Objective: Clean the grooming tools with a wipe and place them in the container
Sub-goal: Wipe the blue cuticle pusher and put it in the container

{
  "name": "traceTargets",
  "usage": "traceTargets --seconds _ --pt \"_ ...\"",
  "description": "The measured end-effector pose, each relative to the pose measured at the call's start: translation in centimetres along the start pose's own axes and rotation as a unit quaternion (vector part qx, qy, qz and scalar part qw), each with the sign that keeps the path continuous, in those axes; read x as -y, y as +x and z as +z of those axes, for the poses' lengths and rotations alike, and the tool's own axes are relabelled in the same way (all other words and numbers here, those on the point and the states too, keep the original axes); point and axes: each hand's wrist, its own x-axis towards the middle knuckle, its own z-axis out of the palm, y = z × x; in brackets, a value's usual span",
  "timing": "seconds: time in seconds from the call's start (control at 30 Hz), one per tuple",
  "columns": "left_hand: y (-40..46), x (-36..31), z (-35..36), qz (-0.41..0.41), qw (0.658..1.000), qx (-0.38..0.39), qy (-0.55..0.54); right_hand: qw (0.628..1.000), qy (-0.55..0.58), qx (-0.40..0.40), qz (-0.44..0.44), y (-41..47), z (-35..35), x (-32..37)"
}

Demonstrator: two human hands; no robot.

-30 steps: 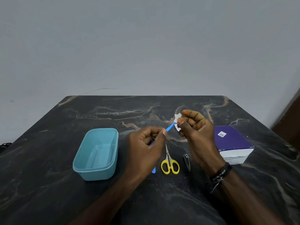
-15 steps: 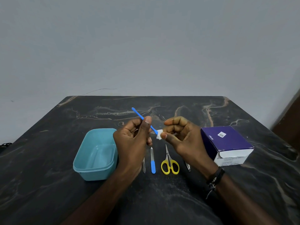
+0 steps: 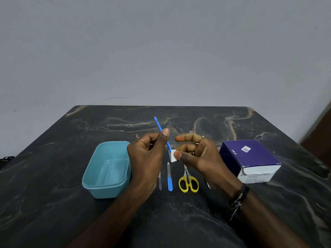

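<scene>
My left hand (image 3: 146, 156) pinches a thin blue stick tool (image 3: 159, 127) between thumb and fingers, its tip pointing up and away. A small white wipe (image 3: 172, 156), pinched by my right hand (image 3: 198, 154), is folded around the tool's lower end. On the dark table lie a small metal tool (image 3: 160, 183), a blue-handled nail file (image 3: 169, 177), yellow scissors (image 3: 188, 181) and a nail clipper (image 3: 207, 184), partly hidden by my right wrist. The teal container (image 3: 93, 174) stands to the left with nothing in it.
A purple and white box (image 3: 250, 160) stands right of my right hand. The dark marbled table (image 3: 179, 221) ends at a grey wall behind. A brown surface shows at the far right edge.
The blue tool was turned so its free end points up and left. My right hand with the wipe moved down from the tool's upper end to its lower end.
</scene>
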Motion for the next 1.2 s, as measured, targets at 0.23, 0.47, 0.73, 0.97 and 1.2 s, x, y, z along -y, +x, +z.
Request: traceTargets --seconds 0.23,0.47,0.73,0.97,1.2 --pt "-0.1 -0.2 0.2 -0.027 1.0 0.011 0.009 1.0 0.008 0.001 0.016 0.2 -0.1 0.2" --pt "0.1 0.3 0.1 -0.022 1.0 -0.017 -0.008 0.999 -0.01 -0.018 0.036 0.4 -0.6 0.0" --pt "0.3 0.4 0.1 -0.001 0.998 -0.053 -0.017 0.999 -0.028 -0.009 0.042 0.5 -1.1 0.1" --pt "-0.2 0.8 0.3 -0.013 1.0 -0.018 0.009 0.999 -0.014 -0.014 0.032 0.5 -1.0 0.1" --pt "-0.3 0.7 0.4 -0.02 0.999 -0.015 0.02 0.999 -0.015 0.016 0.039 0.3 -0.3 0.2"
